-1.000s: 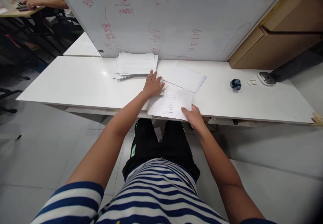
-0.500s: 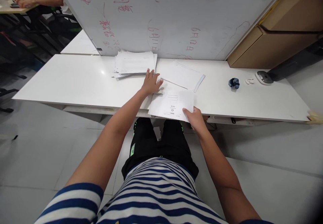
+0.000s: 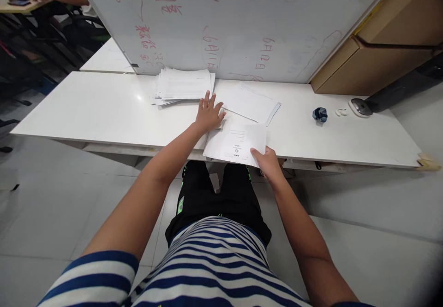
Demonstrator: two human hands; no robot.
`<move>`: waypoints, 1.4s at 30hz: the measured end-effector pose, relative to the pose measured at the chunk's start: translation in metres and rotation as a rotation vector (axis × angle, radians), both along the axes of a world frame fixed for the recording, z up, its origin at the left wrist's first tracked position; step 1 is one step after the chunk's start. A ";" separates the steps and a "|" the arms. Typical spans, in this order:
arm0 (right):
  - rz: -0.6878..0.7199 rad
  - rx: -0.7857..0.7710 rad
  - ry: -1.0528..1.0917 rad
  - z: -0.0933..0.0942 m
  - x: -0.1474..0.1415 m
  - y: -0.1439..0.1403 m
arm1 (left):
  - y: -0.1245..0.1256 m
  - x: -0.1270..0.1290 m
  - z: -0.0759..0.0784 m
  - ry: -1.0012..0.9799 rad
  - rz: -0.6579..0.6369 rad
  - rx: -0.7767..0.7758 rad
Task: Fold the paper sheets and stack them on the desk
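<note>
Just thin, flat printed sheet (image 3: 235, 144)

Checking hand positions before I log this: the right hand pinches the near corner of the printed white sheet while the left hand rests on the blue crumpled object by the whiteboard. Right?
Not quite. The head view shows the left hand flat on the printed white sheet's far edge; the blue crumpled object lies untouched far right. The right hand does pinch the near corner.

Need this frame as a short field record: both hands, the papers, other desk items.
left hand: left hand flat on the long white desk, fingers spread, at the top-left edge of the printed sheet
right hand: right hand in a pinch grip on the near right corner of the printed white paper sheet
papers: loose white paper stack; white envelope
other: small blue crumpled object; marked whiteboard
</note>
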State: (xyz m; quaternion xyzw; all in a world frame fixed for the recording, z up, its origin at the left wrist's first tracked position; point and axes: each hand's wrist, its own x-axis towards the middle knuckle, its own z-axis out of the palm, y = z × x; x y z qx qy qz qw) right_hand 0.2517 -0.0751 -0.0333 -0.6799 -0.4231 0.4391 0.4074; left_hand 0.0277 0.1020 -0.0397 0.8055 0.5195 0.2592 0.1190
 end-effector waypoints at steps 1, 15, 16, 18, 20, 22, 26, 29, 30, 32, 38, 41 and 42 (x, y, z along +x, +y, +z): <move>-0.003 0.007 -0.001 -0.001 0.000 0.000 | 0.000 0.001 0.000 -0.008 -0.001 -0.003; 0.000 0.028 -0.034 -0.005 0.002 0.000 | 0.006 -0.011 -0.002 -0.055 0.046 -0.088; -0.003 0.030 -0.031 -0.005 0.002 -0.001 | 0.006 -0.011 -0.001 -0.056 0.046 -0.091; -0.010 0.035 -0.023 -0.004 0.001 -0.002 | 0.003 -0.010 0.003 -0.031 0.054 -0.114; -0.019 0.030 -0.018 -0.004 0.002 -0.003 | -0.001 -0.009 0.009 0.019 0.067 -0.151; -0.032 0.021 -0.034 -0.004 0.006 -0.006 | -0.004 -0.008 0.014 0.059 0.073 -0.177; -0.081 0.061 -0.103 -0.004 0.022 -0.016 | -0.006 -0.008 0.017 0.078 0.076 -0.181; -0.157 0.104 -0.108 -0.003 0.039 -0.026 | -0.004 -0.008 0.014 0.077 0.070 -0.153; -0.188 0.111 -0.104 -0.004 0.045 -0.028 | -0.003 -0.009 0.013 0.078 0.068 -0.142; -0.240 0.109 -0.101 -0.006 0.055 -0.033 | -0.002 -0.009 0.011 0.082 0.066 -0.127; -0.296 0.145 -0.074 -0.016 0.070 -0.039 | -0.004 -0.006 0.008 0.086 0.110 -0.081; -0.303 0.155 -0.068 -0.018 0.070 -0.038 | -0.008 0.000 0.015 0.047 0.209 -0.035; -0.301 0.150 -0.068 -0.018 0.070 -0.037 | -0.011 0.001 0.019 0.022 0.245 -0.013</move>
